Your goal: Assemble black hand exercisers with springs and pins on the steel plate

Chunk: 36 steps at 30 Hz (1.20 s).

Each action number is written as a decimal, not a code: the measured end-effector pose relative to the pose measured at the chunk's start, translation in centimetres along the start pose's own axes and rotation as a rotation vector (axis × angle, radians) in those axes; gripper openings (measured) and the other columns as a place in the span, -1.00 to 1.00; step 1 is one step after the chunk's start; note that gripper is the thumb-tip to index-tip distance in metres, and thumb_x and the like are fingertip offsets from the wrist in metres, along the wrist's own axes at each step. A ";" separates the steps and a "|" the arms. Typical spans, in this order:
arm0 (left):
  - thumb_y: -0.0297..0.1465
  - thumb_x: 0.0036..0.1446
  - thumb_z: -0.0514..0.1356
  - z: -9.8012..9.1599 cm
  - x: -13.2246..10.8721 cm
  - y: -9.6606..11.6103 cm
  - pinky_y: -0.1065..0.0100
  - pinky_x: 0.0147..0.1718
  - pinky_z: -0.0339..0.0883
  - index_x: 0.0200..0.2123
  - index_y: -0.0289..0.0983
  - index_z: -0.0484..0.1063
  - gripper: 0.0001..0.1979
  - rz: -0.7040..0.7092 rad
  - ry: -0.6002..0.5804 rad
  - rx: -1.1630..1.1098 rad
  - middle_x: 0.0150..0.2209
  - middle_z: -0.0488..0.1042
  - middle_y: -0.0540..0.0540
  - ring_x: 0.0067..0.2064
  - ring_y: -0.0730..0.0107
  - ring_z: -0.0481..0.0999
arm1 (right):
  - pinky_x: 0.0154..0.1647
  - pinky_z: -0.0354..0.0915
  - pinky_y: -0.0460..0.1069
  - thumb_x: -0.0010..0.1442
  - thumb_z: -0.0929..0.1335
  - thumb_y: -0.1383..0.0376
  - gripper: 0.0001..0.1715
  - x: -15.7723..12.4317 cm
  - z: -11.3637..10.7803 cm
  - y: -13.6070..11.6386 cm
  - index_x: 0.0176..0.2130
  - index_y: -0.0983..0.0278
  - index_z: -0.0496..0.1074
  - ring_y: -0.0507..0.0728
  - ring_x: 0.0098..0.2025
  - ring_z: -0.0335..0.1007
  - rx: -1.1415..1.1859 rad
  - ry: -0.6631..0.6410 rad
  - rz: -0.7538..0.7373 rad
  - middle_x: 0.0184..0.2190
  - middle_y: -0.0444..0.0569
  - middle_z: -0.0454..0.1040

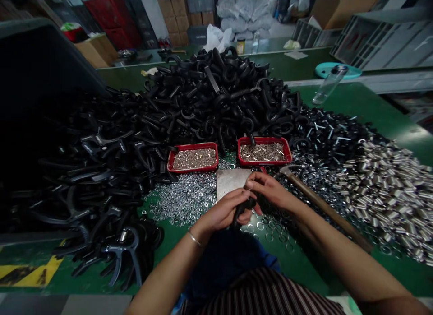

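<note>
Both hands meet over the green table (304, 261) just in front of a small grey metal plate (232, 180). My left hand (225, 211) is closed round a black plastic handle piece (242, 208) that sticks down from its fingers. My right hand (269, 188) is closed too, its fingertips pinching at the top of the same black piece. Anything small between the fingertips is hidden. Loose silver washers (184, 197) lie spread under and left of the hands.
Two red trays of small metal parts (192, 158) (264, 151) sit behind the plate. A big heap of black handles (216, 94) fills the back and left. A hammer (321, 204) lies right of my hands, beside silver sleeves (389, 188). A clear bottle (328, 85) stands far right.
</note>
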State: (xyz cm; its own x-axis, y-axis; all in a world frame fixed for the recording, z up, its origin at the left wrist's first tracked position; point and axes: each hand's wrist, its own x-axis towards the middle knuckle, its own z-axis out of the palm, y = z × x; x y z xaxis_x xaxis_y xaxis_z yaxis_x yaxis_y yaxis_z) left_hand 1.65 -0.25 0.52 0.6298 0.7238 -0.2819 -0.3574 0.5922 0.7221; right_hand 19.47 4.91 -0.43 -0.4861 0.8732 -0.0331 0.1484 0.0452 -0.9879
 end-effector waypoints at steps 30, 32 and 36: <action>-0.21 0.32 0.09 -0.3 2.0 -0.5 0.34 -0.13 0.22 -0.24 -0.22 0.39 -0.79 0.615 0.733 0.731 -0.27 0.42 -0.05 -0.20 0.33 0.40 | -0.21 0.46 -0.01 0.15 0.48 0.10 -0.68 -1.8 5.4 0.6 -0.24 0.30 0.48 0.05 -0.31 0.48 0.766 0.234 0.254 -0.33 -0.04 0.53; -0.20 0.30 0.11 -0.3 1.8 -0.7 0.36 -0.15 0.20 -0.26 -0.22 0.39 -0.79 0.605 0.750 0.677 -0.29 0.41 -0.04 -0.23 0.33 0.38 | -0.20 0.48 0.03 0.20 0.44 0.08 -0.69 -2.2 5.3 0.8 -0.20 0.27 0.47 0.07 -0.32 0.50 0.618 0.225 0.203 -0.31 -0.05 0.54; -0.19 0.28 0.14 0.3 1.6 -0.7 0.37 -0.19 0.19 -0.28 -0.22 0.39 -0.78 0.583 0.732 0.579 -0.33 0.41 -0.02 -0.27 0.35 0.36 | -0.15 0.47 0.14 0.23 0.41 0.13 -0.76 -2.9 4.4 0.9 -0.12 0.17 0.48 0.18 -0.23 0.52 0.006 0.334 -0.094 -0.22 -0.01 0.54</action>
State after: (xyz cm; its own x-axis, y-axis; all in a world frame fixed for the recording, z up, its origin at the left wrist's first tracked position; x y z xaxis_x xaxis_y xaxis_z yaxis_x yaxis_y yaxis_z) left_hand 3.10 0.38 -0.22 -0.1599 0.9867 0.0306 0.0309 -0.0260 0.9992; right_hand 17.24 0.25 -1.89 -0.1890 0.9760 0.1083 0.1107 0.1308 -0.9852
